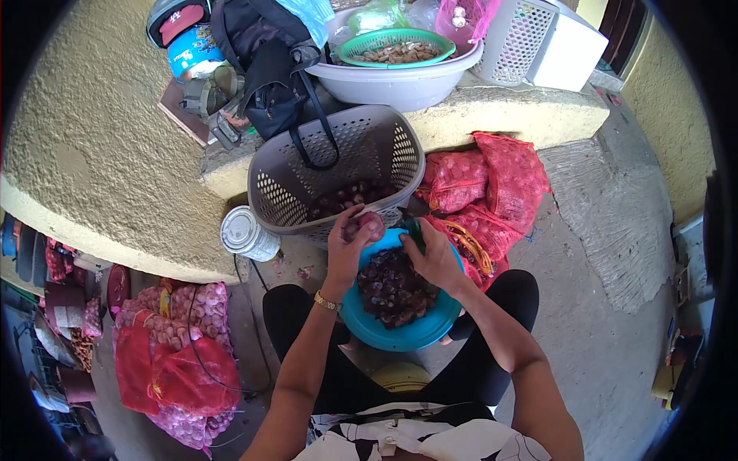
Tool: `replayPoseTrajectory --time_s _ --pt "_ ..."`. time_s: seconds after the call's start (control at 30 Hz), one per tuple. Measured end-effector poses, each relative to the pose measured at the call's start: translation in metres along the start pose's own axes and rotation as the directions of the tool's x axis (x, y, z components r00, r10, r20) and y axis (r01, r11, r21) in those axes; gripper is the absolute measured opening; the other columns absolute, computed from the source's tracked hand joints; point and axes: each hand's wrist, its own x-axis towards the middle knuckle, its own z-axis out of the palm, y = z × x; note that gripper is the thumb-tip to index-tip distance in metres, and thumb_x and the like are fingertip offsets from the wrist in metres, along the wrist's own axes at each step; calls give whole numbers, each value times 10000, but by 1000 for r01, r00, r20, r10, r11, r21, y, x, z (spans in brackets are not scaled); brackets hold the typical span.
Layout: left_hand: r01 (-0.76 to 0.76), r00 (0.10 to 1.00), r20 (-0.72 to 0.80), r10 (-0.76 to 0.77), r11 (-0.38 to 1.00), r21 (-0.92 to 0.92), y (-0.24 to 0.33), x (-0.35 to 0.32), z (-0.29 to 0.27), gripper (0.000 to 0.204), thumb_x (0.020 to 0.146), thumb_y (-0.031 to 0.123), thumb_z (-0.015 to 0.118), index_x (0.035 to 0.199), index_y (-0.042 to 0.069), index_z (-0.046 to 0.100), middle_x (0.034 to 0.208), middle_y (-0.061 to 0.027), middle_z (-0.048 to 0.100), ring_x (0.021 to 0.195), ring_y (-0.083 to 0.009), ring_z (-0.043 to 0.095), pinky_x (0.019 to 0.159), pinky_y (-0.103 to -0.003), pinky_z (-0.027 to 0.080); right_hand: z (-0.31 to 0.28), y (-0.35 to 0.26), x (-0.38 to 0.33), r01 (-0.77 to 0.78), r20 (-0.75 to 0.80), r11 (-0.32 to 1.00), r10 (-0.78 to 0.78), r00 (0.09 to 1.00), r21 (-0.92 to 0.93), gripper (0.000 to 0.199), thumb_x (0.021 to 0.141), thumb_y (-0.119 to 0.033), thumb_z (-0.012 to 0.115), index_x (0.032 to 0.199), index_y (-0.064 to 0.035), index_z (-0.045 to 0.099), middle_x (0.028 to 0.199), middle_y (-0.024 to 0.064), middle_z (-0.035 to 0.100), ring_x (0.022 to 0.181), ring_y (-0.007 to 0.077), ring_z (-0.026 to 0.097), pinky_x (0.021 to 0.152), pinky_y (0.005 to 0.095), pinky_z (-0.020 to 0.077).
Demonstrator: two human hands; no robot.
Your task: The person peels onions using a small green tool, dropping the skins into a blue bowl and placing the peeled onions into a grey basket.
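My left hand (344,250), with a gold watch at the wrist, is closed round a red onion (370,224) above the far left rim of a blue basin (407,336). Close beside it, my right hand (440,257) grips a small dark tool (413,230); its working end is too hidden to make out. Dark purple onion skins and pieces (392,288) fill the basin, which sits between my knees. Just beyond my hands stands a grey perforated basket (265,188), tilted, with red onions (350,198) in its bottom.
Red mesh sacks (511,184) lie right of the basket. Pale-pink bulbs fill mesh bags (181,323) at left, with a black cable across them. A tin can (250,233) stands by the basket. On the ledge are a black bag (273,100) and a lilac tub (392,88).
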Motion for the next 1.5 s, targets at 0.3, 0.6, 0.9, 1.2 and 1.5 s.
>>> replayPoseTrajectory --time_s 0.3,0.6,0.9,1.2,1.5 --pt "227 968 145 -204 958 -173 -1 -4 3 391 949 158 613 1298 7 524 1188 -86 596 1081 -150 596 879 -335 553 0 -7 17 -198 83 899 180 980 391 126 882 -107 691 950 -5 665 709 54 606 614 119 551 564 292 438" --pt "210 953 246 -179 972 -103 15 -6 4 520 879 106 688 1340 17 466 1177 -70 604 1070 -151 592 925 -307 501 -9 -17 23 -469 239 741 404 883 481 171 927 -193 666 913 -23 650 606 -6 538 521 38 474 464 251 379" --pt "126 989 91 -118 988 -87 3 1 1 387 920 177 657 1246 23 516 1167 -96 593 1046 -190 622 870 -364 583 16 2 -2 125 -7 992 -125 992 29 211 958 -95 537 1073 39 423 651 232 506 656 442 522 575 508 377" --pt "148 986 86 -141 986 -77 1 2 3 393 930 221 651 1229 1 523 1149 -98 593 1027 -186 627 857 -355 587 14 4 0 -5 219 1000 2 976 13 158 968 -105 530 971 -1 412 694 221 497 664 415 519 593 493 371" --pt "158 982 113 -148 984 -82 0 0 6 314 946 192 616 1205 38 526 1102 -46 609 994 -135 623 857 -336 562 16 4 4 51 188 997 -40 981 -55 164 962 -115 539 956 -7 416 677 217 495 651 409 527 584 492 373"
